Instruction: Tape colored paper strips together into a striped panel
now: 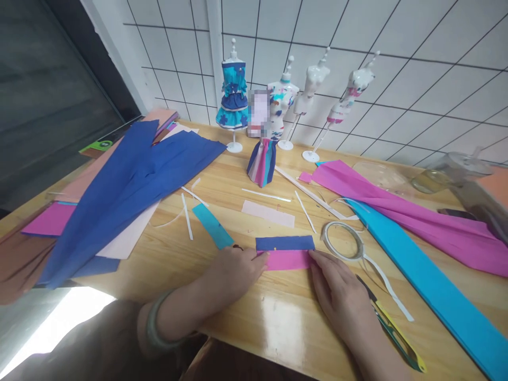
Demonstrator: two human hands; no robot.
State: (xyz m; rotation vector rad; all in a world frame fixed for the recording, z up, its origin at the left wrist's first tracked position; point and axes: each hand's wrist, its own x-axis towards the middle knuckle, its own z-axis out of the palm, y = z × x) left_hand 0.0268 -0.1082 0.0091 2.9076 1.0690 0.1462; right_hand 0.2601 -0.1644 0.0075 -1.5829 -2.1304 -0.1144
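A pink crepe paper strip (288, 260) lies on the table, its upper edge meeting a blue crepe paper strip (284, 243). My left hand (234, 275) has its fingers closed on the pink strip's left end, at the seam. At the right end my right hand (341, 288) holds the same seam between thumb and fingers. A turquoise strip (213, 226) is just beyond my left hand, and a pale pink strip (268, 213) lies behind the blue one. Beside my right hand are a roll of double-sided tape (326, 233) and a yellow-green utility knife (400, 336).
Blue crepe paper (130, 180) covers the left side over other sheets. Pink crepe paper (405, 206) and a long turquoise length (428, 286) stretch across the right. Several small dress forms stand along the wall, one in a blue dress (233, 100); a striped paper skirt (262, 163) stands near them.
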